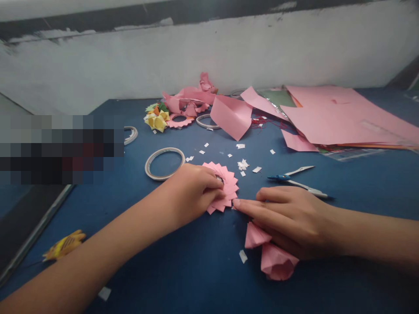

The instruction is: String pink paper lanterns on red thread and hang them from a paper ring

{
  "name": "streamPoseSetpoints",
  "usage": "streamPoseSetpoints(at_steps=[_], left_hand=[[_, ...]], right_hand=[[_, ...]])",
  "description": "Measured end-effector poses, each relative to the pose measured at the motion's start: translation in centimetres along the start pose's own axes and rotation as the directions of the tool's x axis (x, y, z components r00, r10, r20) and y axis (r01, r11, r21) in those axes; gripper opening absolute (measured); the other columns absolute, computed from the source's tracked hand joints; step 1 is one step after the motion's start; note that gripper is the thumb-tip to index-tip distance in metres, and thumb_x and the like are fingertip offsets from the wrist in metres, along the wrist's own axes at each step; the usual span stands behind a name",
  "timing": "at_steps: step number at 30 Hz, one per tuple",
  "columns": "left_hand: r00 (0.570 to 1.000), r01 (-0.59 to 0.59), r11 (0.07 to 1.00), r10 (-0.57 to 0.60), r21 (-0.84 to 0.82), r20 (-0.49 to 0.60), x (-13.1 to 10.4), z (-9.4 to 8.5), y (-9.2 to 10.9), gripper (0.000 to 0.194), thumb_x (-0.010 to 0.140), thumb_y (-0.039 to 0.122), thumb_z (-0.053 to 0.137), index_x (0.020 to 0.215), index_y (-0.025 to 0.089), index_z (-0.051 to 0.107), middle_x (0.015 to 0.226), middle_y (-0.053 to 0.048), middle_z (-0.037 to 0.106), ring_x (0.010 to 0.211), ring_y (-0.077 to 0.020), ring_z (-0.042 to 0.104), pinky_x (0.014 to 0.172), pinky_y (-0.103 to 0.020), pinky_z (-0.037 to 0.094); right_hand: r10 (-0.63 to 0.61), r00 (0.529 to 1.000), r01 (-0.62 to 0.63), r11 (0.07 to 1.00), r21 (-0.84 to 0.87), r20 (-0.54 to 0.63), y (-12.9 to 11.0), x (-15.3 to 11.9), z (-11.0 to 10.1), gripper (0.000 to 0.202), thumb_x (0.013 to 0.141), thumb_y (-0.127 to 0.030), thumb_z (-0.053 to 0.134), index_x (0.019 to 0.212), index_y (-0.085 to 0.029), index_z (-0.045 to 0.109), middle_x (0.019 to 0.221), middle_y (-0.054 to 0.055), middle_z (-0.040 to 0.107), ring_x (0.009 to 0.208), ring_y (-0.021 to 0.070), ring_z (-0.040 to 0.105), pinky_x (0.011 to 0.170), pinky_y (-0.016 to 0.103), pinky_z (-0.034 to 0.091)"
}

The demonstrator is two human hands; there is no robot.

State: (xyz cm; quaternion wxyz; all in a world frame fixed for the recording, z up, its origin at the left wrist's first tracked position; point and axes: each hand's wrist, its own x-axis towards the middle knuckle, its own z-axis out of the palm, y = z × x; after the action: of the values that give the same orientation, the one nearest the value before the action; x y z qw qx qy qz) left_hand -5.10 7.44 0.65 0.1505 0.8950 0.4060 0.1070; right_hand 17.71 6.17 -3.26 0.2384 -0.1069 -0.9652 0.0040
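Note:
A pink paper ring (231, 185) with a pointed, pleated edge lies on the blue table. My left hand (196, 189) pinches its left side, with the fingertips at the centre hole. My right hand (290, 218) reaches in from the right, palm down with fingers stretched; its index fingertip touches the ring's lower right edge. Under and in front of my right hand are pink folded paper cones (278, 261), partly covered by it. Small white paper bits (242, 165) lie just beyond the ring.
Behind are a tape roll (150, 163), a blue and white compass (283, 177), yellow paper flowers (157, 121), crumpled pink paper (190, 98) and stacked pink sheets (340, 115). A yellow wrapper (65, 245) lies at left. A wall (209, 52) borders the table's back.

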Motion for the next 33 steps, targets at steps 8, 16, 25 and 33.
streamPoseSetpoints(at_steps=[8,16,25,33], left_hand=[[1.0,-0.026,1.0,0.026,0.006,0.008,0.0,0.1,-0.1,0.02,0.079,0.008,0.056,0.071,0.016,0.072,0.074,-0.003,0.072,0.066,-0.0139,0.062,0.061,-0.024,0.044],[0.999,-0.041,0.996,0.039,0.079,0.027,-0.1,0.3,0.1,0.02,0.078,0.005,0.056,0.071,0.016,0.072,0.073,-0.002,0.071,0.068,-0.0134,0.062,0.062,-0.022,0.045],[0.999,-0.018,0.98,0.007,0.197,0.054,-0.5,0.2,1.2,0.022,0.081,0.011,0.053,0.067,0.015,0.07,0.071,-0.005,0.067,0.067,-0.0179,0.063,0.06,-0.027,0.046],[1.0,0.002,0.996,-0.005,0.092,0.029,-0.5,-0.1,0.9,0.022,0.077,0.006,0.052,0.065,0.015,0.069,0.063,-0.004,0.066,0.059,-0.0149,0.059,0.053,-0.024,0.042]], right_hand=[[0.021,1.0,-0.022,0.999,-0.042,-0.015,-0.5,0.0,0.1,0.032,0.091,-0.011,0.04,0.118,0.002,0.051,0.075,0.009,0.066,0.066,0.0186,0.052,0.054,0.032,0.045],[0.02,1.0,-0.02,0.997,-0.076,-0.007,-1.1,0.1,0.1,0.034,0.092,-0.01,0.036,0.12,0.004,0.051,0.09,0.015,0.069,0.074,0.0199,0.055,0.062,0.032,0.048],[0.03,0.999,-0.031,1.0,0.003,0.045,-1.5,0.4,-0.2,0.041,0.085,-0.008,0.042,0.124,-0.003,0.051,0.121,0.013,0.062,0.102,0.0233,0.056,0.082,0.035,0.051],[0.16,0.973,-0.147,0.986,-0.085,0.17,-2.4,0.1,-0.2,0.05,0.082,-0.011,0.039,0.132,-0.012,0.046,0.134,0.005,0.053,0.121,0.0269,0.046,0.087,0.039,0.045]])
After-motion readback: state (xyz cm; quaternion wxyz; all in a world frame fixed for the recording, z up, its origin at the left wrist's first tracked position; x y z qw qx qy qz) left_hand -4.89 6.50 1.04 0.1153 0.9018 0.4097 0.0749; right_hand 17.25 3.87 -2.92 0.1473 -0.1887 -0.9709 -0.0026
